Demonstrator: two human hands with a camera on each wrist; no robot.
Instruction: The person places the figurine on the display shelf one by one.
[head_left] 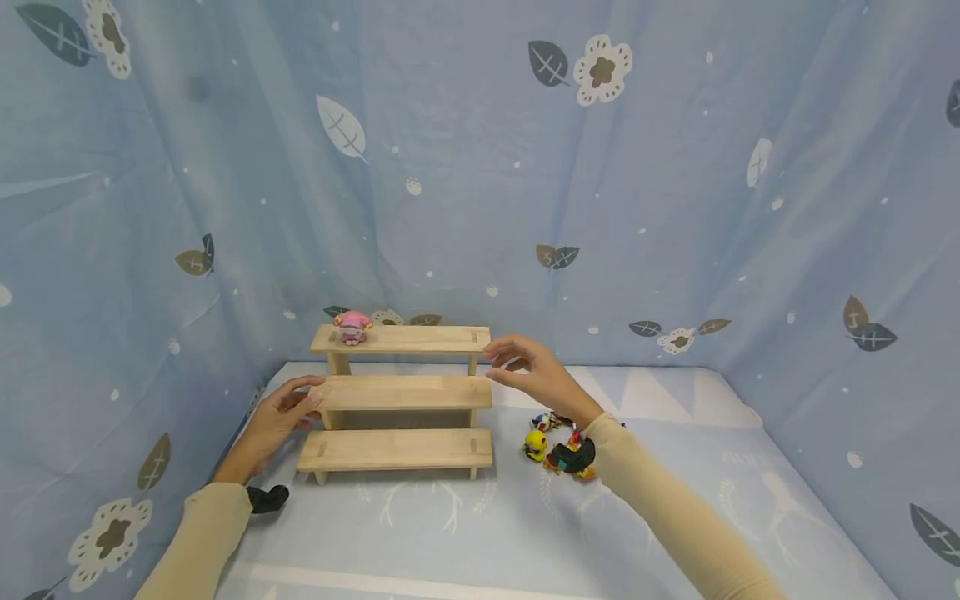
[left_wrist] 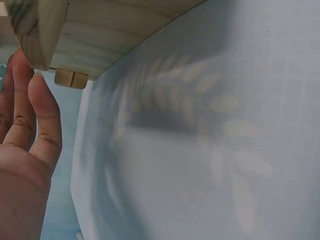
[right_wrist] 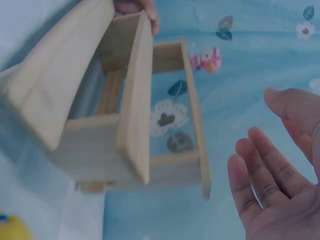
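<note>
Wooden shelf [head_left: 405,392] — left hand [head_left: 272,427] pinching its end, right hand [head_left: 542,380] hovering, curved.

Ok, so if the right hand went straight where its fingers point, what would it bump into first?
Probably the right end of the top shelf, because the right hand points toward it in the head view. Depth is unclear, so it might just miss.

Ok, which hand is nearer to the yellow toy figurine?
Right: the right hand is raised, same side as the yellow toy figurine; the left hand is across the three-tier wooden shelf.
</note>
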